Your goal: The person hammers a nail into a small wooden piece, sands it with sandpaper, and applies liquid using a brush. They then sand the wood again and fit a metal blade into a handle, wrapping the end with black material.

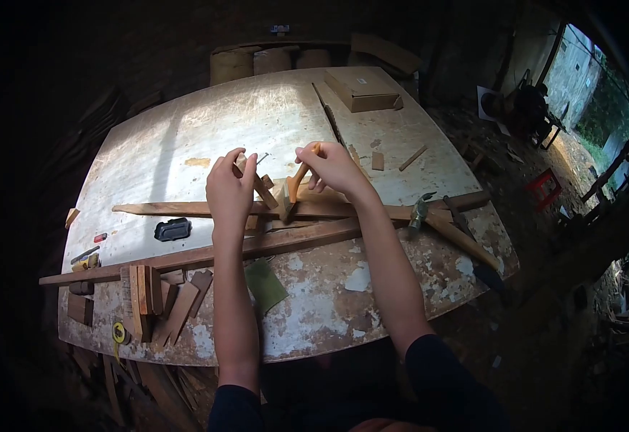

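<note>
My left hand [229, 189] is closed around a small wooden piece [262, 190] that slants down to the right from between thumb and fingers. Beside its thumb is a thin metal nail-like pin [263, 158]. In my right hand [334, 171] a slim orange-brown stick [300, 176] is pinched near its upper end. Its lower end meets a pale wooden block [281, 199], which overlaps a long wooden bar [163, 209] lying across the table. I cannot tell what kind of tool the orange-brown stick is.
On the worn table [314, 324] lie a second long bar [307, 235], a hammer [416, 214], a black tray [172, 230], green sandpaper [265, 285], wood offcuts [141, 295] and a yellow tape measure [118, 333]. A cardboard box [362, 90] sits at the back.
</note>
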Demonstrator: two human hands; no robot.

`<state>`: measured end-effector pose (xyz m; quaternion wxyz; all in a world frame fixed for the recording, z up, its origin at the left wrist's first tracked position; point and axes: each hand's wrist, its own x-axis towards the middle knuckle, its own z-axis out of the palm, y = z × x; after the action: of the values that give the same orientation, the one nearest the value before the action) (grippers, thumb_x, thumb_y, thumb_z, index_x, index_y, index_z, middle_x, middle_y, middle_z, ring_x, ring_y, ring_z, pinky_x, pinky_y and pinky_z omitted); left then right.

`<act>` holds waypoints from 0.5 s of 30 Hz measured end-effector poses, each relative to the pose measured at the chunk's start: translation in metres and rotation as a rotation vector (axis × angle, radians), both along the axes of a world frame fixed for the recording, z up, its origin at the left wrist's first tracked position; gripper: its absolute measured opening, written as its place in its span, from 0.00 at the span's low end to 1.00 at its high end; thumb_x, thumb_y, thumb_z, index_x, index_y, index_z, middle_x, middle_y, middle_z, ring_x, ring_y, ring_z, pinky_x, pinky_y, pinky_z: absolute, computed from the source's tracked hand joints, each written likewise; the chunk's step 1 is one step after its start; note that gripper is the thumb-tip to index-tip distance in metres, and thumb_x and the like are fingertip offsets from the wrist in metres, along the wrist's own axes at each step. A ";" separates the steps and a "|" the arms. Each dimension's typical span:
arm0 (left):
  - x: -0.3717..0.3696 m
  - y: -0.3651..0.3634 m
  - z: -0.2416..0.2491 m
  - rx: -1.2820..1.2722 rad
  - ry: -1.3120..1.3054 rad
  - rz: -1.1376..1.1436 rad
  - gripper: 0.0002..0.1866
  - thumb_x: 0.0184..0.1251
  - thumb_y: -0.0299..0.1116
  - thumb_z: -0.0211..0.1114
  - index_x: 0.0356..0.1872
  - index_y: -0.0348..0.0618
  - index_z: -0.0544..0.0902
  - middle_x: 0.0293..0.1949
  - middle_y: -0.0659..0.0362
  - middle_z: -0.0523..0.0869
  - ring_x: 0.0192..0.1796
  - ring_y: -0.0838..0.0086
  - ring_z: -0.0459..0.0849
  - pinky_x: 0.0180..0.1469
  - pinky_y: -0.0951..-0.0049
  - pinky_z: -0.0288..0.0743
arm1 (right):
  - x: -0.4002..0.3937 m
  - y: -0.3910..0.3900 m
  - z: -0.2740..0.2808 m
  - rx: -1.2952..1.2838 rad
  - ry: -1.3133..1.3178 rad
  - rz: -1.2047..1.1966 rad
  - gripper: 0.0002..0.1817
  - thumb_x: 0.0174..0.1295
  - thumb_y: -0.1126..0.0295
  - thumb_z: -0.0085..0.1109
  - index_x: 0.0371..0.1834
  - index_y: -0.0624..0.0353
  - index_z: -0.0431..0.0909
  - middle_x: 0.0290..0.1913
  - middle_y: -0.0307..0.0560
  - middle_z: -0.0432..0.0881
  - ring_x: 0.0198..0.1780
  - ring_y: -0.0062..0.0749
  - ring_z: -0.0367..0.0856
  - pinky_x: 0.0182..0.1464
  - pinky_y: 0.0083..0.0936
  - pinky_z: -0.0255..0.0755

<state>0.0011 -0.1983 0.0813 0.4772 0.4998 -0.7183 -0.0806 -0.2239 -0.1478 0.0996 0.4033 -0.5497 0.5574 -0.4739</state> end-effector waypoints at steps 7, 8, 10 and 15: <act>-0.004 0.003 0.002 0.007 -0.005 0.007 0.21 0.76 0.50 0.75 0.57 0.44 0.92 0.36 0.52 0.88 0.37 0.59 0.88 0.43 0.58 0.81 | 0.006 0.005 0.016 -0.319 -0.236 -0.152 0.17 0.84 0.61 0.53 0.45 0.66 0.84 0.35 0.47 0.86 0.29 0.28 0.92 0.30 0.22 0.85; -0.004 0.004 0.002 0.018 0.005 0.017 0.21 0.76 0.50 0.75 0.57 0.44 0.92 0.35 0.53 0.88 0.36 0.60 0.88 0.43 0.58 0.81 | 0.005 0.006 0.015 -0.333 -0.305 -0.149 0.17 0.85 0.62 0.53 0.45 0.65 0.84 0.35 0.47 0.86 0.29 0.28 0.92 0.30 0.21 0.85; -0.005 0.005 0.003 0.036 0.025 0.031 0.22 0.75 0.51 0.76 0.57 0.44 0.92 0.34 0.53 0.87 0.35 0.61 0.87 0.42 0.59 0.80 | 0.000 0.006 0.013 -0.257 -0.185 -0.126 0.17 0.85 0.62 0.52 0.46 0.64 0.84 0.34 0.47 0.86 0.29 0.27 0.92 0.31 0.21 0.85; -0.004 0.004 0.000 -0.005 0.046 -0.010 0.23 0.75 0.50 0.77 0.57 0.41 0.92 0.30 0.52 0.88 0.32 0.65 0.86 0.41 0.63 0.79 | 0.003 0.015 0.027 -0.376 -0.288 -0.215 0.15 0.81 0.66 0.53 0.45 0.67 0.84 0.34 0.48 0.86 0.27 0.30 0.91 0.29 0.22 0.85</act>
<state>-0.0032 -0.1943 0.0816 0.4945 0.4928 -0.7099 -0.0927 -0.2209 -0.1330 0.1271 0.3168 -0.4794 0.4515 -0.6826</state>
